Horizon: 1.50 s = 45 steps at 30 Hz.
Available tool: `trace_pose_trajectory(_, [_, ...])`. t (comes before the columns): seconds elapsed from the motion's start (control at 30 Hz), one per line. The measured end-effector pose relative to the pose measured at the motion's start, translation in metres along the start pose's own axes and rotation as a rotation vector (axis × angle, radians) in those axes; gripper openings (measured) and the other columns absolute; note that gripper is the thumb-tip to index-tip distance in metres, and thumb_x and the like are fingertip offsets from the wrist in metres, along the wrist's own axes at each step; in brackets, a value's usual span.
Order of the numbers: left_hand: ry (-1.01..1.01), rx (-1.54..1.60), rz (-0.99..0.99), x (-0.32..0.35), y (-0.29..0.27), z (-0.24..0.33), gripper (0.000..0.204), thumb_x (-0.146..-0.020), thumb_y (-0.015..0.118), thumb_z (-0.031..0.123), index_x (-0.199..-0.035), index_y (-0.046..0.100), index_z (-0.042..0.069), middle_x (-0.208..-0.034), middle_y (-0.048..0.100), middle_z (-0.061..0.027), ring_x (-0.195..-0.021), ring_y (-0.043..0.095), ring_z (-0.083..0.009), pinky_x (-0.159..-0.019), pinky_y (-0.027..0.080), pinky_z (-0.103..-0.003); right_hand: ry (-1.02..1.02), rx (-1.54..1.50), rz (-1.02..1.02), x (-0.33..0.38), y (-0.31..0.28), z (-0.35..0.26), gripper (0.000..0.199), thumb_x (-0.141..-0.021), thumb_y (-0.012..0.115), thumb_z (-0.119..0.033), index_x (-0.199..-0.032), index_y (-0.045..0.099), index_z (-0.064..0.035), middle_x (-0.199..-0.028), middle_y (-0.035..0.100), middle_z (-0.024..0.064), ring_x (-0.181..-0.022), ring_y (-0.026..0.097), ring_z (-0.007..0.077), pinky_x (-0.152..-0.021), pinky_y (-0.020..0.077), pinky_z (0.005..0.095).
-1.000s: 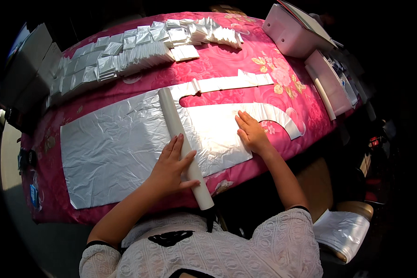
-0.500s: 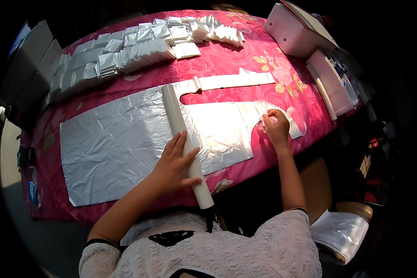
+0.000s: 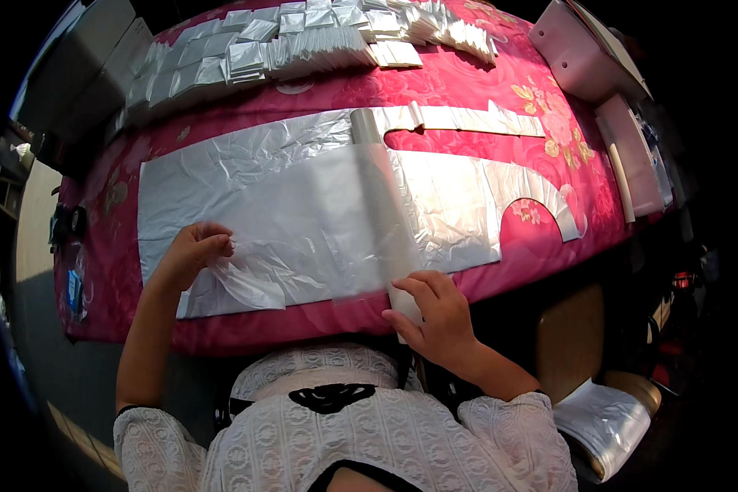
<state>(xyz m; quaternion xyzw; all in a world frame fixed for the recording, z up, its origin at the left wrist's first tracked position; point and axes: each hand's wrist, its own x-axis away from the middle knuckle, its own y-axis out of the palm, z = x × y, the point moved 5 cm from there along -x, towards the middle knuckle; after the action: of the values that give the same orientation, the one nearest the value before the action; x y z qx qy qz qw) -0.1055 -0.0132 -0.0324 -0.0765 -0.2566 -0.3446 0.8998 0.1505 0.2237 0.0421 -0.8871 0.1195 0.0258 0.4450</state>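
A counter [image 3: 467,90] draped in a magenta floral cloth fills most of the view. Spread across its middle lies a large, crinkled silver foil sheet [image 3: 221,172], cut with curved notches toward its right end, where an arc-shaped remnant curls near the cloth's edge. Over the sheet's centre sits a clear, thin plastic film [image 3: 320,221], pulled out to the left from a long white roll of film [image 3: 377,164] that lies slantwise across the foil, from the far edge of the sheet down to the near edge of the counter.

Along the far side of the counter run rows of small folded silver foil packets [image 3: 287,45], stacked closely side by side. A narrow strip of cut silver foil [image 3: 467,121] lies between those packets and the big sheet. At the right edge stand pale pink-white plastic machines [image 3: 582,57], one beyond the other.

The person's left hand [image 3: 190,254] is closed on the loose left end of the clear film, pinching it near the foil sheet's near-left corner, where the film bunches into wrinkles. The right hand [image 3: 435,316] presses down on the near end of the roll at the counter's edge, fingers [image 3: 414,287] spread and curved over it. The two hands are well apart, with the stretched film between them.
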Motion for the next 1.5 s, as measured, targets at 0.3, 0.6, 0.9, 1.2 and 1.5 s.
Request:
trace_pose_trajectory(0.3, [-0.108,-0.388,-0.005,0.012,-0.079,0.0,0.033,-0.069,0.067,0.004,-0.099,0.057,-0.002,-0.083,0.063,-0.0053,-0.072,0.06,-0.0122,-0.068,0.049,-0.025,0.51,-0.102,-0.274,0.04,0.032,0.044,0.046,-0.075,0.063,-0.044,-0.075,0.06,0.0016,-0.068,0.061,0.0205,-0.064,0.061,0.0363,-0.059,0.0478,0.0418])
trace_pose_trajectory(0.6, [0.821,-1.055,0.237,0.02,0.072,0.068,0.038,-0.078,0.056,-0.001,-0.115,0.051,0.002,-0.12,0.053,-0.014,-0.112,0.048,-0.031,-0.095,0.038,-0.036,0.576,-0.127,-0.32,0.04,0.033,0.049,0.037,-0.075,0.064,-0.035,-0.084,0.063,0.001,-0.07,0.062,0.0188,-0.063,0.063,0.0304,-0.058,0.0477,0.0358])
trace_pose_trajectory(0.9, [0.932,-1.028,0.059,-0.033,0.21,0.002,0.058,-0.083,0.047,0.012,-0.133,0.026,-0.009,-0.14,0.025,-0.0249,-0.132,0.023,-0.0371,-0.108,0.02,-0.043,0.612,-0.265,-0.339,0.044,0.035,0.047,0.043,-0.076,0.063,-0.04,-0.082,0.063,0.0018,-0.07,0.061,0.0203,-0.066,0.062,0.0347,-0.061,0.0483,0.0384])
trace_pose_trajectory(1.2, [0.823,-1.303,0.132,-0.043,0.215,-0.014,0.066,-0.08,0.039,0.022,-0.133,0.022,-0.014,-0.141,0.019,-0.0305,-0.134,0.013,-0.04,-0.109,0.009,-0.048,0.39,-0.069,-0.522,-0.051,0.023,0.077,0.071,-0.085,0.04,-0.062,-0.067,0.065,0.0028,-0.056,0.059,0.0171,-0.058,0.061,0.0323,-0.062,0.0488,0.0367])
trace_pose_trajectory(1.5, [0.837,-1.317,0.119,-0.045,0.216,-0.012,0.068,-0.078,0.04,0.024,-0.13,0.024,-0.017,-0.139,0.022,-0.0323,-0.133,0.015,-0.0417,-0.109,0.009,-0.048,0.669,-1.18,0.076,-0.208,0.039,0.147,0.045,-0.088,0.052,-0.044,-0.087,0.054,0.0004,-0.082,0.06,0.0112,-0.072,0.058,0.021,-0.069,0.0484,0.0308])
